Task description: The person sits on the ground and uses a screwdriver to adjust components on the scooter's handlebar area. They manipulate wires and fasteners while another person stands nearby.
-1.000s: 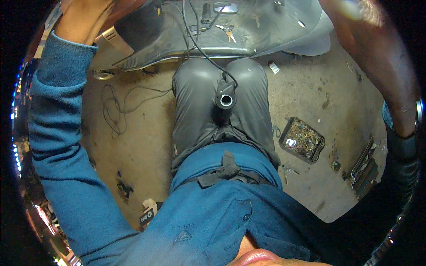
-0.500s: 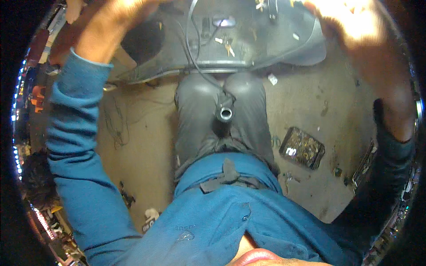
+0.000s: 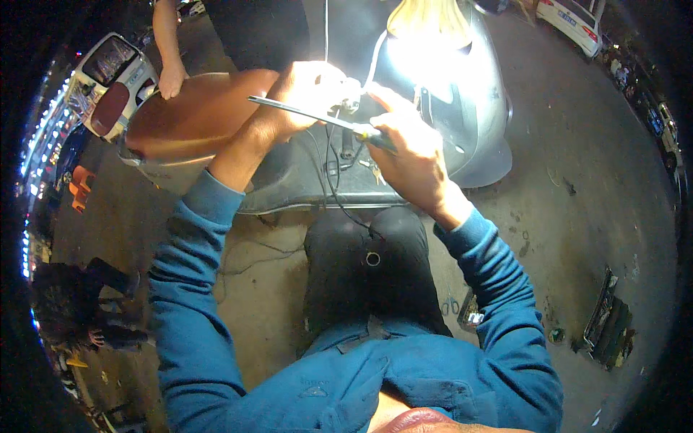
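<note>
My left hand [image 3: 307,97] is closed on a small pale fitting [image 3: 350,105] above the scooter's footwell; glare hides its exact kind. Close beside it, my right hand [image 3: 411,151] grips a screwdriver [image 3: 310,115]. Its long shaft points left, passing over my left wrist, and its dark handle lies in my right fingers. A pale cable [image 3: 375,58] runs upward near my right fingertips. Below the hands, dark cables [image 3: 328,173] hang over the grey scooter floorboard [image 3: 289,180]. A bunch of keys [image 3: 372,169] shows by my right hand.
Another person's hand [image 3: 172,79] rests on the brown scooter seat [image 3: 195,115]. A black tube with a pale ring [image 3: 372,258] sits at my lap. On the ground are a parts tray [image 3: 469,314], partly behind my arm, and a dark case [image 3: 610,325]. An orange stool [image 3: 81,187] stands left.
Both hands have come inward from the upper corners and now meet over the scooter. The screwdriver and pale fitting have come into view. My view has tilted upward, showing the seat and another person.
</note>
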Demonstrator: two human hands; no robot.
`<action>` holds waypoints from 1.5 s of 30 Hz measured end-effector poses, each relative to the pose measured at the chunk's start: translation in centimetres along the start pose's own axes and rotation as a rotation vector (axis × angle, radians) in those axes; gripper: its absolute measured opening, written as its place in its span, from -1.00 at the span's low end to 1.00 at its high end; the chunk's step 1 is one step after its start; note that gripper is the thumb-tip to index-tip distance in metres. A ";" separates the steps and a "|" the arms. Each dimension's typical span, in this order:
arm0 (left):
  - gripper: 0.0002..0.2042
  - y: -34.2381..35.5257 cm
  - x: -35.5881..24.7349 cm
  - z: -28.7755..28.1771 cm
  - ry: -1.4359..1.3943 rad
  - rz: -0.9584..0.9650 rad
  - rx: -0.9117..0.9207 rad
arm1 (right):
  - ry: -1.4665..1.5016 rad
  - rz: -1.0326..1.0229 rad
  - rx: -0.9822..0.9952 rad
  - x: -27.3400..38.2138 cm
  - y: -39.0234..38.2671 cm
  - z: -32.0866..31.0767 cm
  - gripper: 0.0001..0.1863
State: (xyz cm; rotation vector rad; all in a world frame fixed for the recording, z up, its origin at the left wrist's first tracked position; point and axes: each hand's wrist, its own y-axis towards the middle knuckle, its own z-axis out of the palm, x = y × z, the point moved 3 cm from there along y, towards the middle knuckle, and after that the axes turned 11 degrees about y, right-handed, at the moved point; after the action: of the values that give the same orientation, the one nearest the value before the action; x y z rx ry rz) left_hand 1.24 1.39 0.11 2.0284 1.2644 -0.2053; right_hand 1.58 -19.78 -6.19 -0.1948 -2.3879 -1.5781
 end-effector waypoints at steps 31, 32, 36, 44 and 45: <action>-0.52 -2.5 2.1 4.9 -0.557 0.026 -0.488 | -0.006 0.091 -0.050 0.9 1.7 2.2 -0.63; -0.50 -2.4 2.3 4.7 -0.564 0.038 -0.474 | 0.014 0.066 -0.102 1.3 1.2 1.5 -0.66; -0.42 -2.1 2.9 4.0 -0.575 0.060 -0.397 | 0.131 0.227 -0.084 2.4 -0.8 -1.4 -0.79; -0.43 -1.9 3.2 3.6 -0.588 0.111 -0.362 | 0.381 0.785 0.034 4.7 -1.8 -9.2 -0.66; -0.45 -1.8 3.1 3.6 -0.615 0.089 -0.344 | 0.314 0.784 0.043 4.9 -1.5 -10.2 -0.67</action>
State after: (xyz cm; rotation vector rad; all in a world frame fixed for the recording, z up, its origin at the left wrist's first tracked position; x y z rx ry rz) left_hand 2.10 1.70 -4.92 1.5496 0.7577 -0.4903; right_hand -1.95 -29.87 -2.27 -0.7125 -1.7659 -1.0797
